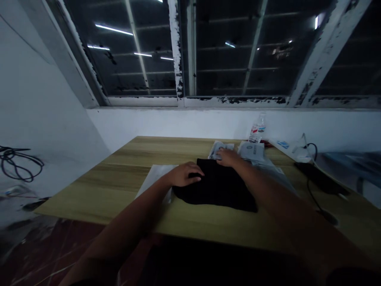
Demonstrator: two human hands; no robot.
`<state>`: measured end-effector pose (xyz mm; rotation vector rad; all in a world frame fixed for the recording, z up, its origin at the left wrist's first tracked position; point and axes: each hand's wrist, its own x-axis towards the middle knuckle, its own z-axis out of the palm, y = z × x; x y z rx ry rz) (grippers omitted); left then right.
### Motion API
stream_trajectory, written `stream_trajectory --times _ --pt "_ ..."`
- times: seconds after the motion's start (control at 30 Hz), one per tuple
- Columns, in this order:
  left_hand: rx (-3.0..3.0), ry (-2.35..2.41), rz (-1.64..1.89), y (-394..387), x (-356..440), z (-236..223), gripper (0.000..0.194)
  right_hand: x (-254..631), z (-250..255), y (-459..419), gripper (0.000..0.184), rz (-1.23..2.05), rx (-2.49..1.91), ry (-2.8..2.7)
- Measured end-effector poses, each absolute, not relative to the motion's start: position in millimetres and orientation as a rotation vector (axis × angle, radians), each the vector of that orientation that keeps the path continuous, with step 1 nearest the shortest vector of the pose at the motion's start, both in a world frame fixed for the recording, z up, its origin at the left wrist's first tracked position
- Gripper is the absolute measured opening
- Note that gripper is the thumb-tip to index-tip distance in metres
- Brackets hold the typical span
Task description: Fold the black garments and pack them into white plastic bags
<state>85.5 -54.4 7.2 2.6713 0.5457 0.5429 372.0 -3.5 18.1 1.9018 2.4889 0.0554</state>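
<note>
A piece of black cloth [218, 186] lies spread on the wooden table in front of me. My left hand [186, 174] rests on its left part, fingers lightly bent and the thumb apart. At the cloth's far edge is my right hand [228, 157], its fingers stretched toward a small printed packet [214, 147]; whether they touch the packet or only the cloth is hard to make out. Another printed packet [251, 151] lies just right of that hand. A pale flat sheet or bag [154, 176] is partly covered by my left forearm and the cloth.
Clear plastic bags [276, 176] lie beyond my right forearm. A water bottle [257, 129] stands by the wall. On the right are a black keyboard [320, 178] and a mouse [329, 217] with its cable. The wooden table [110, 178] meets the wall under dark windows.
</note>
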Motion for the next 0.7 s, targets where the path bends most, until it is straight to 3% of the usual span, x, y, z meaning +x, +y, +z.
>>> stream_trajectory --times 0.1,0.2,0.27,0.43,0.7 --pt "2.696 0.450 0.300 -54.7 88.3 -0.3 0.043 369.3 13.3 1.7 0.051 0.134 1.884 2.467" --pt "2.720 0.491 0.174 -50.5 87.7 -8.4 0.054 368.1 16.7 3.4 0.036 0.216 1.848 2.469" --pt "2.742 0.568 0.208 -47.5 86.8 -12.1 0.050 369.9 23.0 3.7 0.029 0.273 1.845 2.481" --pt "2.817 0.747 0.237 -46.7 85.2 -10.3 0.042 380.3 40.4 4.1 0.033 0.395 1.956 2.491" --pt "2.864 0.708 0.337 -74.6 108.5 11.0 0.020 378.9 31.3 4.0 0.041 0.204 1.922 2.539"
